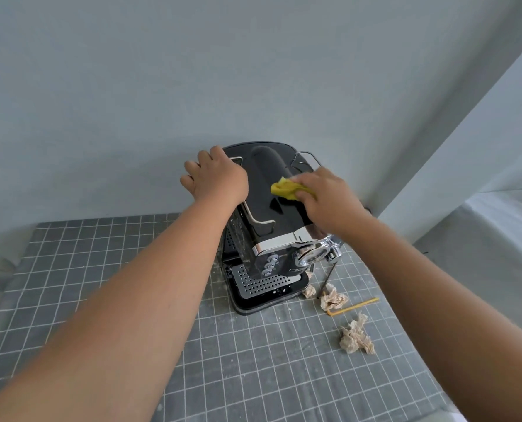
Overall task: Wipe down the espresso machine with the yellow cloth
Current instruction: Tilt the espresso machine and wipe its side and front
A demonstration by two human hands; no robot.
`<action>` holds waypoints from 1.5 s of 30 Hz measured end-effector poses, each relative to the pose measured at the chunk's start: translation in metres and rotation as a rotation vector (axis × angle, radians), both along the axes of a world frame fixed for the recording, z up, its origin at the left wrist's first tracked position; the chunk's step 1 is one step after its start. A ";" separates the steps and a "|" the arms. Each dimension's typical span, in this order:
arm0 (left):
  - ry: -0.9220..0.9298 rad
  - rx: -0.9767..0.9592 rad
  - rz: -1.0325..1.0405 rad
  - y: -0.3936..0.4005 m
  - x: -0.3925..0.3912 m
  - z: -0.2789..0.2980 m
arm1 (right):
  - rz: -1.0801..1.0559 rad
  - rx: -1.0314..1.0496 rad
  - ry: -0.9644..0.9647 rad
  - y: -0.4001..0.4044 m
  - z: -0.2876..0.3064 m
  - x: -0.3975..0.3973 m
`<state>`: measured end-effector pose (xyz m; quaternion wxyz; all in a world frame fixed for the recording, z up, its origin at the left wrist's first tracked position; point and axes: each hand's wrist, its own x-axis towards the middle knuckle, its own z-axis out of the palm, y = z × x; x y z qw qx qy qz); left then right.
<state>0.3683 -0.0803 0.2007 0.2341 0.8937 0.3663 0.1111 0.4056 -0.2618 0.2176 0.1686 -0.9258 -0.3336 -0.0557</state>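
Note:
A black and chrome espresso machine (pixel 265 208) stands on a grey checked tablecloth (pixel 101 269) against the wall. My left hand (pixel 215 178) grips its top left rear corner, fingers curled over the edge. My right hand (pixel 326 197) holds a bunched yellow cloth (pixel 290 190) and presses it on the glossy black top, right of the raised centre ridge. The drip tray (pixel 262 281) and front controls face me below.
Crumpled tissue wads (pixel 357 335) (pixel 332 296) and a yellow straw (pixel 354 306) lie on the tablecloth to the right of the machine. A grey wall stands close behind. A second draped surface (pixel 482 239) is at the right.

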 end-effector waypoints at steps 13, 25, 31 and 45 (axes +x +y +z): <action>-0.009 -0.011 0.003 0.000 0.004 0.000 | -0.224 0.114 -0.084 -0.084 0.008 -0.050; 0.025 0.018 -0.015 0.001 0.000 0.001 | -0.106 -0.452 -0.041 0.001 0.027 0.026; 0.029 0.012 -0.007 0.001 0.000 0.002 | 0.103 -0.731 -0.030 -0.057 0.056 -0.028; 0.038 0.024 0.046 0.000 0.006 -0.002 | -0.358 0.113 0.019 -0.079 -0.023 -0.007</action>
